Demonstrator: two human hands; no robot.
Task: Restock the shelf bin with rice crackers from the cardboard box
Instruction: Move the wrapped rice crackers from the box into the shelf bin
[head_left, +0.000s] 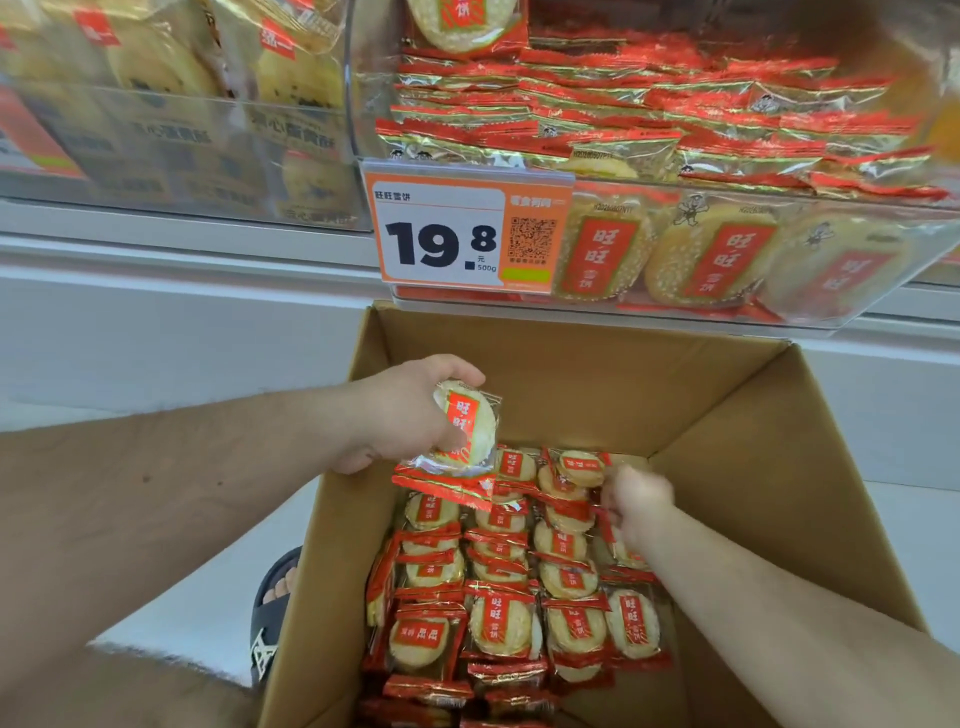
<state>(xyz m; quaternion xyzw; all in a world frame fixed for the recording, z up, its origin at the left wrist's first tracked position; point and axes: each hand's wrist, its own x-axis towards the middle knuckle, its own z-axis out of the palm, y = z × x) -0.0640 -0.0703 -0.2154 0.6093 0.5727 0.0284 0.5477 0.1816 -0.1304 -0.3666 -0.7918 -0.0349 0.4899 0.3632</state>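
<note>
While the cardboard box (727, 415) is sitting open on the floor right below the shelf bin (675, 306), the left hand (410, 410) is hovering over the box's rear-left corner, fingers curled round a small stack of rice cracker packets (462, 441); the top packet is showing a round pale cracker under a red label printed 旺旺. Right hand (636, 501) is reaching down inside the box toward its right wall, fingers curled and pinching a red packet edge among the loose packets (498, 613), which are lying in rough rows across the box's floor, each with the same red 旺旺 label. Directly above the box, the clear bin is holding more of these packets, flat stacks on top and a row standing face-out behind its front wall. A price tag (452, 228) is hanging on the bin's front-left, just above the box's rear edge, reading 旺旺雪饼, 19.8 元, 500g, with a QR code on an orange panel. Up and left of the box, a neighbouring bin (171, 156) is showing yellow pastry packs, text too blurred to read. Beside the box's left wall, a foot in a black sandal (270, 618) is resting on the floor.
</note>
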